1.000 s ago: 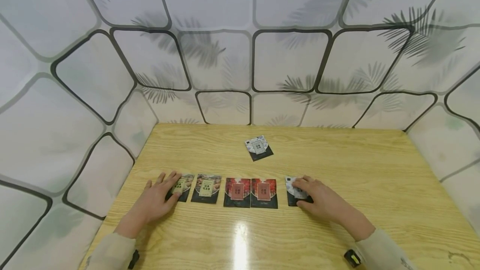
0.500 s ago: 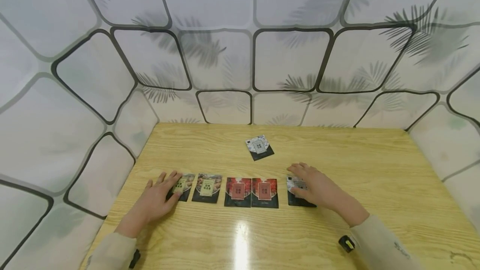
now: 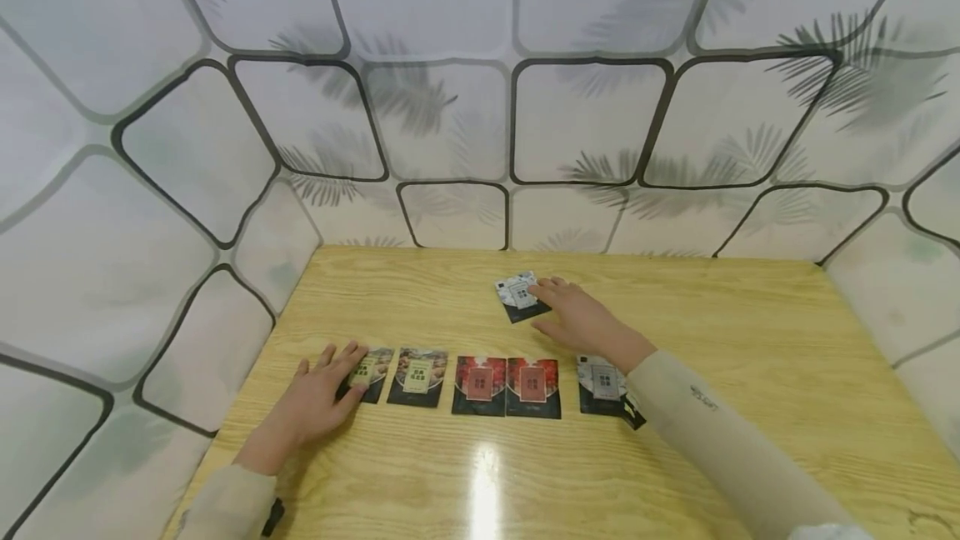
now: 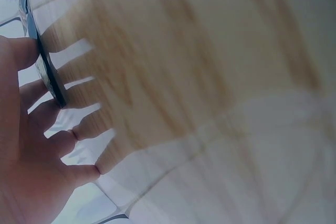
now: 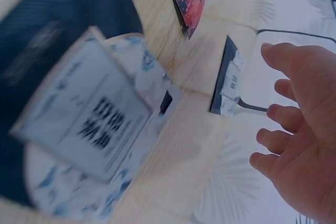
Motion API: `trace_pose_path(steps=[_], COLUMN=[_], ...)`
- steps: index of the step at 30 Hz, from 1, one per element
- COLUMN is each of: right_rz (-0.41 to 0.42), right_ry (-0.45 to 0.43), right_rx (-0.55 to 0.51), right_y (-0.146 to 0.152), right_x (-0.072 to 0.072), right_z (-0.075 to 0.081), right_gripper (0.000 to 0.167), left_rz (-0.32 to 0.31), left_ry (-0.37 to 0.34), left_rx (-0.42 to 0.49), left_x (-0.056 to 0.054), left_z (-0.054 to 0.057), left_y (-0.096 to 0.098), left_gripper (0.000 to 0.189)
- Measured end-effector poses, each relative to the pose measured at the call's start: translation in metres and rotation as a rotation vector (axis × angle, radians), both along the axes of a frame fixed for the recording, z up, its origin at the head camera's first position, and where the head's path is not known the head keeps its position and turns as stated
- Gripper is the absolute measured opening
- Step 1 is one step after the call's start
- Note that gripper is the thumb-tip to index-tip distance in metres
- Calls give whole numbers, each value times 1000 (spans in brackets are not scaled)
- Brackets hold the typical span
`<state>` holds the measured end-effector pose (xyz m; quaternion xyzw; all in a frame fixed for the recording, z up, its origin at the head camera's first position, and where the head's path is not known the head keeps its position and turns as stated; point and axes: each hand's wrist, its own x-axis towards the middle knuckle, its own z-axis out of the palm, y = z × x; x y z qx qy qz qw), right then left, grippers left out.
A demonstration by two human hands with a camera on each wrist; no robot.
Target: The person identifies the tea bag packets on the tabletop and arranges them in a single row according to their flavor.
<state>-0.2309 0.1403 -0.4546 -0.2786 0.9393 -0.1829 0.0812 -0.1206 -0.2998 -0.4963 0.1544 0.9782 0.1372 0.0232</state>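
Note:
My left hand [image 3: 315, 398] rests with outstretched fingers on the leftmost packet [image 3: 381, 369], a flat sachet with a green label, partly covered by the fingers. In the left wrist view that sachet [image 4: 48, 72] appears edge-on beside the thumb. At the back of the table lies a tilted black-and-white sachet [image 3: 516, 293]. My right hand [image 3: 585, 323] reaches over it with loosely extended fingers, the fingertips at its right edge; the right wrist view shows a gap between the fingers and this sachet [image 5: 228, 83]. The right hand holds nothing.
In the front row lie another green-labelled sachet [image 3: 417, 377], two red sachets [image 3: 478, 386] side by side, and a second black-and-white sachet [image 3: 600, 380], partly hidden by the right wrist's strap. Patterned fabric walls [image 3: 450, 132] border the wooden table [image 3: 405, 482].
My right hand has left the front-row black-and-white sachet and moved away and leftward to the sachet at the back. The left hand has stayed in place.

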Motion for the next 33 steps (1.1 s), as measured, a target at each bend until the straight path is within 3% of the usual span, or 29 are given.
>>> trace_pose_path(steps=[7,15,21,33], right_rz=[-6,-20,-1,-14], right_ry=[-34,-35,-23,-26], right_rx=[68,121,187,149], right_y=[-19,-31,-30,0], right_x=[-23,-35,-36,-23], right_z=[-9,-18,-21,-25], right_gripper=[67,64,59,60], left_rz=[0,-6,-3,3], left_ry=[3,5,8,10], left_rx=[0,5,0,9], left_x=[0,-2,-2,0], left_z=[2,3,0,-1], left_y=[3,4,3,1], left_gripper=[60,60,60,60])
